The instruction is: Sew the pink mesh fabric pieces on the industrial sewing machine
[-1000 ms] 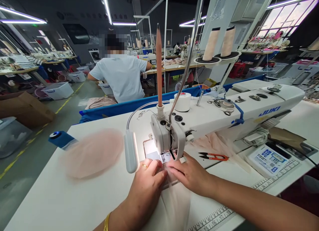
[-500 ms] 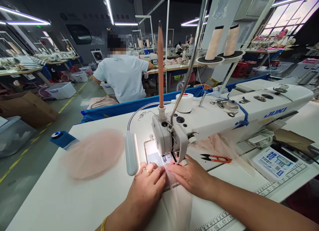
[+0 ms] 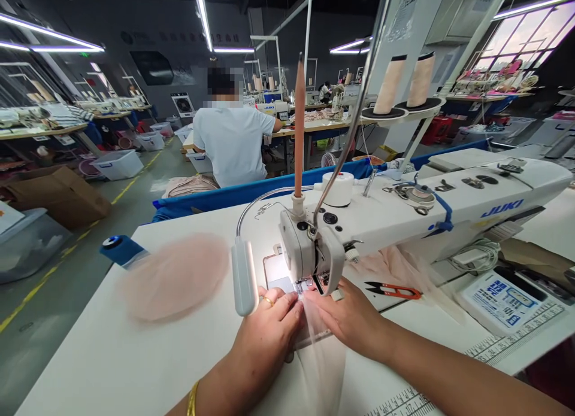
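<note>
Fabric [image 3: 324, 368] at lower centre seems mid-seam, some length to go, left hand [image 3: 268, 327] and right hand [image 3: 353, 317] flanking it, grip unclear.

That pale, see-through cloth [image 3: 321, 368] has its far end right by the presser foot [image 3: 306, 284], pinned under both hands [image 3: 272, 326], the rest trailing in soft lengthwise folds over the white tabletop [image 3: 90, 356].

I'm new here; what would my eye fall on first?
Probably the white sewing machine, spanning the right side, with a brownish pencil upright on its head. Just below, fingers of the left hand and right hand rest on sheer pale fabric. Orange-handled snips lie to the right of the hands.
</note>
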`<state>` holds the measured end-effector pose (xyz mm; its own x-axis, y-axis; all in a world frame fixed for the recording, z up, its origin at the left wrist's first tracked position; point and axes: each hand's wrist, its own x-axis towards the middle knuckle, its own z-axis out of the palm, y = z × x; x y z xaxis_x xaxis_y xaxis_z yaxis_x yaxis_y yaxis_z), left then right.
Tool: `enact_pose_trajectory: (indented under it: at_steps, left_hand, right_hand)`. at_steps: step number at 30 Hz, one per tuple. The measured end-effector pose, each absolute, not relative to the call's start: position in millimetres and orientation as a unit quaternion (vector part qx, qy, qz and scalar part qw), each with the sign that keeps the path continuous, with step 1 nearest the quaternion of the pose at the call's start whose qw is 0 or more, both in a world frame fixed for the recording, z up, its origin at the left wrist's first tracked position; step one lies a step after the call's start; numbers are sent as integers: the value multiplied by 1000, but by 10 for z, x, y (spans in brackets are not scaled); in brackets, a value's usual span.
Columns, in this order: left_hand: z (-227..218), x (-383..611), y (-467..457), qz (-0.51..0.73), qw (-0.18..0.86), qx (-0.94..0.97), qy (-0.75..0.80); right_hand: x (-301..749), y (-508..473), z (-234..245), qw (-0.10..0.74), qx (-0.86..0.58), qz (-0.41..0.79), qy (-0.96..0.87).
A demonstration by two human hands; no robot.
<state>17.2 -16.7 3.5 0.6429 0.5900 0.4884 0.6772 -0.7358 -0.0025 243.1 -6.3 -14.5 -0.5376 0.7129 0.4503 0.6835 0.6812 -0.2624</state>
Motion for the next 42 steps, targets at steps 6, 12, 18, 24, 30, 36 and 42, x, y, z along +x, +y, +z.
enact_pose_trajectory:
  at_steps: [6,12,18,24,30,36,42]
  left_hand:
    - [21,176,-148,-225,97,-900,-361]
    - [33,162,-140,-219,100,-902,-359]
    - [150,88,-345,-176,-13,-911,-374]
    - [60,113,-520,-184,-34,-916,-355]
    - [91,207,-324,-259,-165,-857,-415]
    - [221,262,-156,-204,-243,-816,-483]
    - [255,248,-107,-197,-291,-808,-473]
  right_hand:
    - [2403,-38,-107,265,-404,26,-875]
    - [2410,-57,-101,251,-404,35,-879]
    - [2586,-180,150,202,-343,113,-910]
    - [2667,-176,284,147,-283,181,-930]
    - [2553,-145,143,293,-310,192,-884]
    - [2445,-141,106,429,-368,250,-786]
    - [2387,-180,77,464,-390,281,-744]
